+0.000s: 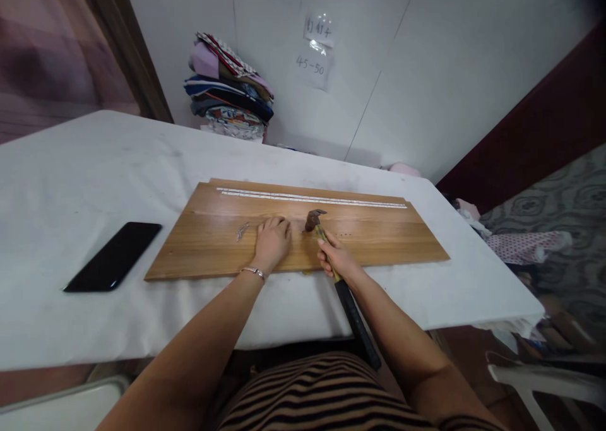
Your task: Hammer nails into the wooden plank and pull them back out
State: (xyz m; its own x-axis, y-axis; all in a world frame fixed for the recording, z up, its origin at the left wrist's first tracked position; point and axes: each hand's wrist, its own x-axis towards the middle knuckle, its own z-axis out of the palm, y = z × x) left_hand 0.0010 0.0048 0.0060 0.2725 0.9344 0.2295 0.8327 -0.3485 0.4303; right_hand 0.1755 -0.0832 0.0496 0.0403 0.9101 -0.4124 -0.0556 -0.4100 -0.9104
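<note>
A black phone (113,256) lies at the left on the white desk (71,178), beside a wooden board (379,238). Folded cloths (230,90) are stacked behind, at a white wall. On the board, small nails (242,231) lie near the left hand (271,242), which has its fingers curled; if it pinches anything I cannot tell. The right hand (337,259) grips a hammer (355,320), its head near the left hand.

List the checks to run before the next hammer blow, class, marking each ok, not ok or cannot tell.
1. Right hand grips hammer: ok.
2. Grip far down the handle: not ok, it sits near the head.
3. Left hand rests on board: ok.
4. Left hand pinches something: cannot tell.
5. Board flat on table: ok.
6. Phone and spare nails clear of the hammer: ok.
</note>
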